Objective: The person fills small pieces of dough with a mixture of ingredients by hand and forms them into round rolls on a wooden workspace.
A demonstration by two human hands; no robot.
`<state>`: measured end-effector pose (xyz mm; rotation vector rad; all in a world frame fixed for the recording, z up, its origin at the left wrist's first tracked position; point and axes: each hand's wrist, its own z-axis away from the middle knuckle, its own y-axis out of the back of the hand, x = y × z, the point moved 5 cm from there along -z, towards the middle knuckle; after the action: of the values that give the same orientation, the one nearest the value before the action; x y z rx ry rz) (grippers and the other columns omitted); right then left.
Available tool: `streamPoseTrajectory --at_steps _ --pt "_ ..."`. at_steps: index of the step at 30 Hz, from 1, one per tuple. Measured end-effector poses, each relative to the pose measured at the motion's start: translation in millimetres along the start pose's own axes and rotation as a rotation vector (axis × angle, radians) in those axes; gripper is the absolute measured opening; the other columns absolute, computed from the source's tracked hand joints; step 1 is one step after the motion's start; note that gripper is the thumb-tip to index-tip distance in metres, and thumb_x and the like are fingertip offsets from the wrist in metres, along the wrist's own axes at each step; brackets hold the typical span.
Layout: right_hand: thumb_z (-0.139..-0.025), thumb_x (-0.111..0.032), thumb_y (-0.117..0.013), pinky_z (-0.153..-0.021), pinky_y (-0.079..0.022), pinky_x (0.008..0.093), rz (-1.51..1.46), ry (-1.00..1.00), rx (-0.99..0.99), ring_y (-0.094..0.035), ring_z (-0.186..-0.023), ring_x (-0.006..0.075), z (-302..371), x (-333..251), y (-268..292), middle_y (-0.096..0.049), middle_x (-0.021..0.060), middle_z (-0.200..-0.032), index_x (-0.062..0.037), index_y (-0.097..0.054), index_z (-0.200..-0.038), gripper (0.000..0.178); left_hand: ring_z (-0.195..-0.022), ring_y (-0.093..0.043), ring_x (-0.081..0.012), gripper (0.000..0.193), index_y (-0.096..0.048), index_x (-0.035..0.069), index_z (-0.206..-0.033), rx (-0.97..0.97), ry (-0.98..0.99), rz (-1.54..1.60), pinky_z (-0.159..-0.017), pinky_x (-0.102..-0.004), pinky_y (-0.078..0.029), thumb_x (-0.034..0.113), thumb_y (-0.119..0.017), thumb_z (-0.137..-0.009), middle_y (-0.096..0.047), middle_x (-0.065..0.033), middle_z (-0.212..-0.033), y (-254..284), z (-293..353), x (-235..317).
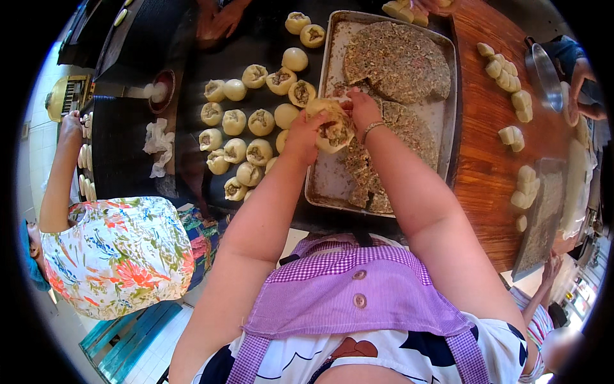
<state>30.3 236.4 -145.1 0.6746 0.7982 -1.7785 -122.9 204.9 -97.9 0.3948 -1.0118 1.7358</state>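
My left hand (303, 137) is closed around a piece of dough (334, 132), cupped open with brown minced filling inside. Beside it, at the tray's left side, my right hand (364, 111) has its fingers drawn together at the dough's far edge; what they pinch, if anything, is hidden. Below both hands lies a metal tray (311, 185) bearing a thick slab of greyish-brown filling (398, 61), broken up toward the near end. Several round dough balls (261, 121) stand left of my left hand, many with filling showing at the top, others smooth.
The wooden worktop (480, 141) on the right holds small dough pieces (522, 105) and a metal bowl (543, 77). A person in a floral top (121, 256) reaches along the left side. Other people's hands show at the far edge and right. Crumpled white paper (158, 147) lies left.
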Motion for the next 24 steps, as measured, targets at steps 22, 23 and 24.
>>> streamPoseTrajectory --at_steps 22,23,24 --pt "-0.085 -0.022 -0.073 -0.074 -0.053 0.0297 0.025 0.282 -0.145 -0.063 -0.089 0.0172 51 5 -17 -0.063 0.0113 -0.105 0.0004 -0.048 -0.129 0.056 -0.100 -0.061 -0.0209 0.044 -0.049 0.000 -0.122 0.154 -0.327 -0.045 -0.080 -0.0316 -0.051 0.007 -0.071 -0.084 -0.061 -0.0117 -0.114 1 -3 -5" --pt "-0.084 -0.020 -0.074 -0.074 -0.052 0.0293 -0.062 0.335 -0.162 -0.063 -0.089 0.0166 50 7 -16 -0.063 0.0106 -0.105 0.0008 -0.049 -0.128 0.055 -0.101 -0.061 -0.0209 0.044 -0.048 0.000 -0.123 0.167 -0.283 -0.018 -0.081 -0.0318 -0.051 0.007 -0.071 -0.085 -0.061 -0.0118 -0.115 3 -5 -8" --pt "-0.085 -0.020 -0.073 -0.074 -0.052 0.0296 -0.048 0.311 -0.211 -0.062 -0.089 0.0167 47 11 -15 -0.063 0.0103 -0.106 0.0014 -0.048 -0.128 0.055 -0.101 -0.061 -0.0202 0.044 -0.048 0.000 -0.122 0.160 -0.267 -0.068 -0.080 -0.0320 -0.052 0.008 -0.070 -0.086 -0.060 -0.0114 -0.115 0 -4 -5"
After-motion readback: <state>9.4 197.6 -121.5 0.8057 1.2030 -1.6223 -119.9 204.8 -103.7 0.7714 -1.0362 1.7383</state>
